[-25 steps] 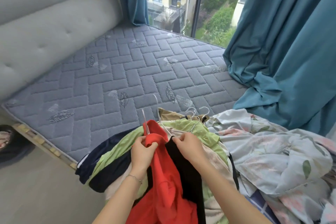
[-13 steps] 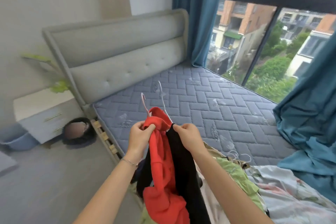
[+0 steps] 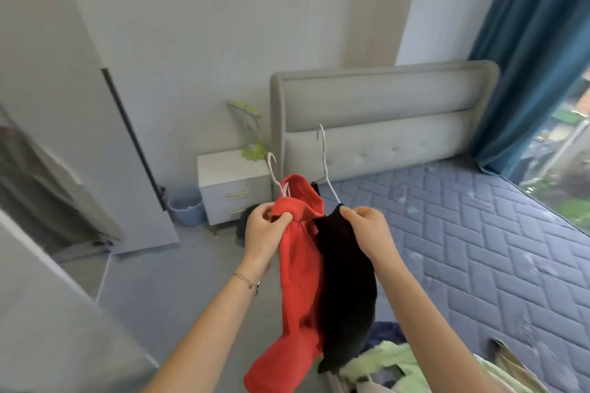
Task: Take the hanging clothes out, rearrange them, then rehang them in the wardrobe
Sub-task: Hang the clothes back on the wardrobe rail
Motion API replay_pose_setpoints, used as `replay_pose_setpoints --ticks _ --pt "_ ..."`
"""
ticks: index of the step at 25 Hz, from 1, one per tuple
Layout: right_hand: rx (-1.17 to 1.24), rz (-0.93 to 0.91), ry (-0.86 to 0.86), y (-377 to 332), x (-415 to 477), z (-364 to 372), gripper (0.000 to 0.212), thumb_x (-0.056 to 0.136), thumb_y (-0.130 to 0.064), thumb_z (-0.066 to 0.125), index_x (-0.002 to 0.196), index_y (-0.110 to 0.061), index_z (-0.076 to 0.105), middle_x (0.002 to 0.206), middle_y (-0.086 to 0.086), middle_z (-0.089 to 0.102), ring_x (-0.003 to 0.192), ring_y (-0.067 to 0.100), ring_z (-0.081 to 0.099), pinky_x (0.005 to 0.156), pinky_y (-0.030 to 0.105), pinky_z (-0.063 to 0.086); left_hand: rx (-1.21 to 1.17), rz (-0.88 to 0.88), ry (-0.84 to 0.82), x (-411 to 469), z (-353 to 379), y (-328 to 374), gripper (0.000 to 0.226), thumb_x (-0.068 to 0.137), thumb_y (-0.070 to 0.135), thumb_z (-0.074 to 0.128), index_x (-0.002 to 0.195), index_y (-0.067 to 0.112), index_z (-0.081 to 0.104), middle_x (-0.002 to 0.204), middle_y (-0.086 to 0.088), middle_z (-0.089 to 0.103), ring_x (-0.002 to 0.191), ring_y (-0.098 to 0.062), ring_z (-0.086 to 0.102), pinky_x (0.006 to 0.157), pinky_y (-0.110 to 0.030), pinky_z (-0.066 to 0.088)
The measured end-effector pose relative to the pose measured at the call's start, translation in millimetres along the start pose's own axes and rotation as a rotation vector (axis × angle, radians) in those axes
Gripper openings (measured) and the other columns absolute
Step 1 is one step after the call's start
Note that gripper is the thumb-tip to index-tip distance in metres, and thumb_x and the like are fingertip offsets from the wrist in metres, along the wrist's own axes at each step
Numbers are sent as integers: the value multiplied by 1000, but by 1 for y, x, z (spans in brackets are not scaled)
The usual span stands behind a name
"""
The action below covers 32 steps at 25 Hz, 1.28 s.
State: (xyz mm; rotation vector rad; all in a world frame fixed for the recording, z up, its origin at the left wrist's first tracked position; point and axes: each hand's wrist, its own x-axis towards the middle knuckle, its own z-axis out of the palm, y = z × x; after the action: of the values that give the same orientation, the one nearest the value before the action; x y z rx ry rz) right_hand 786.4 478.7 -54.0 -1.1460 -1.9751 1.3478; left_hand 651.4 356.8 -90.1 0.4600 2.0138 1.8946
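- While the left hand pinches the red top, the hooks point up, likely for rehanging.
- The right hand grips the black top, keeping them separate.

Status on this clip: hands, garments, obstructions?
Left hand grips red garment. Right hand pinches black garment. Both on white hangers, held up. No obstruction seen.

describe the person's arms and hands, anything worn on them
Both forearms are bare, with no sleeves in view. The left hand has a thin chain bracelet with a small dark charm at its wrist. The right hand and wrist wear nothing visible. No gloves, and no rings that I can make out.
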Motion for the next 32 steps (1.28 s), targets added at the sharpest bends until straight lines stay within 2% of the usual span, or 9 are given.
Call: replay_pose_setpoints --ticks 4,6,9,14,19,23,25,28,32 --pt "2 -61 -71 -52 36 82 35 90 -31 58 66 -12 43 60 6 35 55 16 37 55 29 29 16 19 108 66 -79 19 14 83 12 67 96 16 68 95 -1 70 87 -14 65 74 -27 53" --pt "3 -102 -112 -73 54 119 37 91 -29 58 64 -12 38 59 5 33 55 15 34 53 29 27 17 31 156 95 -109 25 16 83 13 66 100 14 68 94 -1 70 83 -11 65 65 -19 50" --pt "-14 -154 -214 -100 84 177 38 92 -26 58 63 -12 37 58 4 33 54 15 34 48 27 28 15 39 251 138 -151 29 17 83 11 66 100 12 67 91 0 68 76 -7 63 62 -17 49" --pt "-37 -259 -406 -150 150 282 46 91 -25 59 56 -17 31 54 0 32 50 14 31 50 29 27 20 34 451 218 -216 24 15 83 12 66 97 15 65 91 -3 69 80 -15 65 67 -25 52" --pt "-105 -382 -611 -194 210 383 45 90 -26 61 56 -16 35 52 0 34 50 14 33 48 26 26 41 14 674 289 -273 22 18 83 7 64 101 10 66 91 -3 69 80 -14 64 65 -18 49" --pt "-125 -485 -773 -233 249 458 43 91 -23 61 56 -15 37 51 0 37 48 14 35 43 19 30 -29 7 871 328 -325 16 20 84 5 64 104 6 67 99 -12 70 89 -19 65 79 -31 53" --pt "-126 -513 -849 -247 258 496 38 91 -25 60 61 -12 41 56 4 39 52 17 38 43 18 30 -60 -13 932 339 -346 11 19 86 6 64 105 7 65 98 -10 69 85 -15 64 71 -22 53" --pt "-143 -555 -965 -265 264 559 35 90 -26 61 64 -11 44 57 4 41 53 17 40 50 25 33 -104 -41 1025 361 -382 1 15 88 3 62 100 13 63 90 -2 67 78 -9 62 57 -12 50" --pt "-183 -652 -1045 -287 274 639 30 92 -25 60 68 -9 50 60 5 45 55 15 43 48 19 34 -134 -64 1121 397 -434 -13 10 89 4 62 92 14 61 82 -2 63 74 -12 60 60 -16 51"
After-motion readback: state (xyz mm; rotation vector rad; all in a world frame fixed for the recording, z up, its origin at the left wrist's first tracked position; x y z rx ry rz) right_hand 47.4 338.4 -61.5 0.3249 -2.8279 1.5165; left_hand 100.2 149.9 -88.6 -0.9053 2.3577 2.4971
